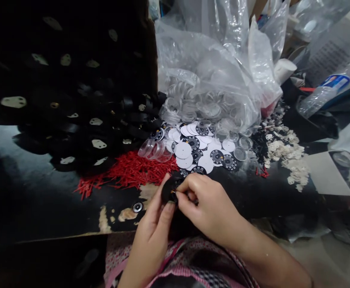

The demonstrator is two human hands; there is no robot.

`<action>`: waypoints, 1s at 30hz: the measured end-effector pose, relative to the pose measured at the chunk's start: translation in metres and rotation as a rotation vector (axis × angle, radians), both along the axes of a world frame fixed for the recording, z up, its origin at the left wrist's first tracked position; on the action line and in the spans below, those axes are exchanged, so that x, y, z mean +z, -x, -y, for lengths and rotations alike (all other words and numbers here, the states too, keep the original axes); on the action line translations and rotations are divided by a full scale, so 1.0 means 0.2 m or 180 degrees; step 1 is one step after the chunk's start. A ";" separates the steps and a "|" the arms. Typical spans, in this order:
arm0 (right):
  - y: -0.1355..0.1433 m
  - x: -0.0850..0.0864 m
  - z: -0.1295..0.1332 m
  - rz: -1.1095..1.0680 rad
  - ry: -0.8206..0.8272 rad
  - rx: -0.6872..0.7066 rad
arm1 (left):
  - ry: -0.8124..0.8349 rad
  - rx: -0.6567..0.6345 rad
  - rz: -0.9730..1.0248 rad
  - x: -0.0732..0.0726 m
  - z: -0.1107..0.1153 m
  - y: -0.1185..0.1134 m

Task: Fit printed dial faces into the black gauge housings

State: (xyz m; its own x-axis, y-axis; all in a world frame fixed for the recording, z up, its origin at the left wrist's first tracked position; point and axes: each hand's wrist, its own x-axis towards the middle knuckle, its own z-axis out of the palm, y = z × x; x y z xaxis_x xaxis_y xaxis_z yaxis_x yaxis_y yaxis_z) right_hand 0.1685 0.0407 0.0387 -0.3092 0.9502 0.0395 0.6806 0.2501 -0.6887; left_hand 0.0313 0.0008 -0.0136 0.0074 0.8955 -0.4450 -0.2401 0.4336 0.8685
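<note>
My left hand [154,226] is closed around a black round case [167,191] at the front edge of the table. Thumb and fingertips of my right hand [209,196] are pinched together at the face of this case; what they hold, if anything, is too small to make out. Just beyond the hands lies a heap of printed dial discs [183,150], some with the white side up and others with the black side up. A pile of thin red pointers [133,170] spreads beside them. Left of my hands sits a small round black-and-silver piece [137,207].
Black round cases with white tags [98,143] are heaped at left. Clear round covers [189,106] spill from a plastic bag [205,52]. Small whitish pieces [285,150], a white box [327,172] and a plastic bottle [327,90] are at right. The worn black table [73,216] ends near my lap.
</note>
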 end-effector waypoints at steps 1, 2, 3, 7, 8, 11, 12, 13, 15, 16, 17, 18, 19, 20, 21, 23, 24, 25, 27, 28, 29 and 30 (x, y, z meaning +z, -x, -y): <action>-0.04 0.00 0.00 -0.0198 0.0153 0.0048 | -0.0087 -0.0103 -0.0159 0.00 0.00 0.01; -0.11 -0.01 -0.01 -0.0340 0.0221 0.0038 | -0.0126 -0.0178 -0.0199 0.00 -0.01 0.02; -0.18 -0.02 -0.02 -0.0365 0.0205 -0.0076 | -0.0103 -0.0188 -0.0081 0.00 -0.01 0.03; -0.54 -0.09 -0.12 0.1034 -0.0231 -0.1683 | 0.0208 0.0151 0.1094 0.01 -0.04 0.01; -0.61 -0.10 -0.14 0.1430 -0.0170 -0.1869 | 0.0293 0.0215 0.1234 0.02 -0.05 0.00; -0.73 -0.14 -0.18 0.1782 -0.0051 -0.1866 | 0.0578 0.0262 0.1310 0.03 -0.06 -0.03; -0.75 -0.15 -0.19 0.1684 -0.0039 -0.1823 | 0.0640 0.0279 0.1322 0.03 -0.06 -0.03; -0.75 -0.16 -0.19 0.1573 -0.0028 -0.1811 | 0.0683 0.0278 0.1345 0.04 -0.06 -0.03; -0.75 -0.17 -0.19 0.1435 -0.0005 -0.1818 | 0.0687 0.0219 0.1426 0.05 -0.06 -0.03; -0.76 -0.17 -0.19 0.1417 -0.0009 -0.1808 | 0.0650 0.0179 0.1469 0.05 -0.06 -0.02; -0.76 -0.18 -0.20 0.1424 -0.0030 -0.1785 | 0.0613 0.0137 0.1521 0.05 -0.06 -0.02; -0.76 -0.18 -0.20 0.1421 -0.0065 -0.1758 | 0.0583 0.0105 0.1581 0.05 -0.06 -0.02; -0.77 -0.18 -0.20 0.1382 -0.0108 -0.1718 | 0.0585 0.0098 0.1643 0.05 -0.06 -0.02; -0.76 -0.17 -0.20 0.1300 -0.0174 -0.1698 | 0.0612 0.0119 0.1703 0.05 -0.06 -0.01; -0.75 -0.17 -0.20 0.1168 -0.0249 -0.1706 | 0.0662 0.0146 0.1756 0.05 -0.06 -0.01; -0.69 -0.14 -0.17 0.0677 -0.0349 -0.1795 | 0.0736 0.0142 0.1848 0.05 -0.06 -0.01; -0.63 -0.12 -0.14 0.0337 -0.0308 -0.1787 | 0.0738 0.0123 0.1875 0.05 -0.06 -0.01; -0.56 -0.10 -0.11 -0.0045 -0.0199 -0.1718 | 0.0717 0.0092 0.1888 0.05 -0.06 -0.01; -0.40 -0.06 -0.03 -0.0651 0.0251 -0.1128 | 0.0640 0.0055 0.1844 0.05 -0.06 -0.02; -0.31 -0.05 0.00 -0.0794 0.0399 -0.0711 | 0.0576 0.0062 0.1788 0.05 -0.06 -0.02; -0.24 -0.04 0.03 -0.0826 0.0362 -0.0379 | 0.0511 0.0072 0.1710 0.05 -0.06 -0.03; -0.17 -0.03 0.05 -0.0751 0.0258 -0.0164 | 0.0455 0.0074 0.1627 0.05 -0.05 -0.03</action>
State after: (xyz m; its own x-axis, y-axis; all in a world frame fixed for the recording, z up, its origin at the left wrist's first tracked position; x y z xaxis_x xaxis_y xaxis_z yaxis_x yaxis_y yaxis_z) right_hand 0.2031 0.0313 0.0321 -0.2514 0.9675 0.0278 0.5091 0.1567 -0.8463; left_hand 0.0375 0.0117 -0.0032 0.2362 0.8286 -0.5075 -0.6284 0.5286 0.5706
